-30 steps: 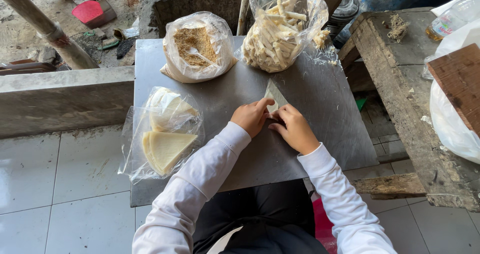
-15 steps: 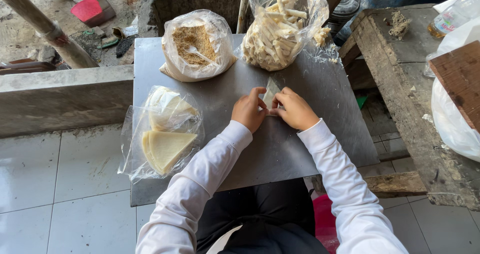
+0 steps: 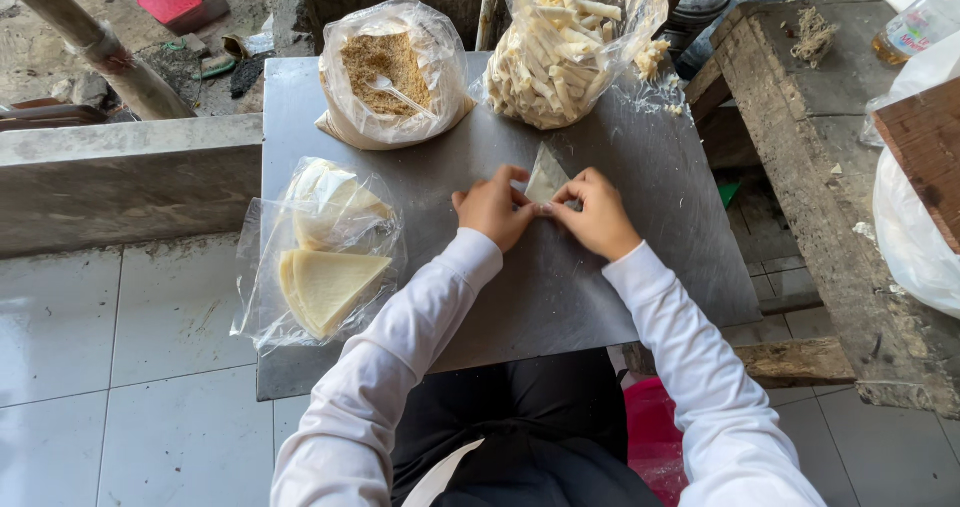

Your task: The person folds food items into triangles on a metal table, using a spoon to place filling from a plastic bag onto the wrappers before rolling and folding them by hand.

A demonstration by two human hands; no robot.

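We sit at a grey metal desk over pale floor tiles. By its left edge lies a bag of triangular wrappers. At mid-desk our left hand and right hand pinch a pale wrapper together.

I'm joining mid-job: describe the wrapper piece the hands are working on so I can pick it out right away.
Start at the grey metal table and go to its middle, just below the clear bag of rolled sticks. There the left hand and right hand meet over one wrapper piece. It is a single pale triangle lying bare on the metal, point away from the person, unlike the bagged wrapper stack at the left.
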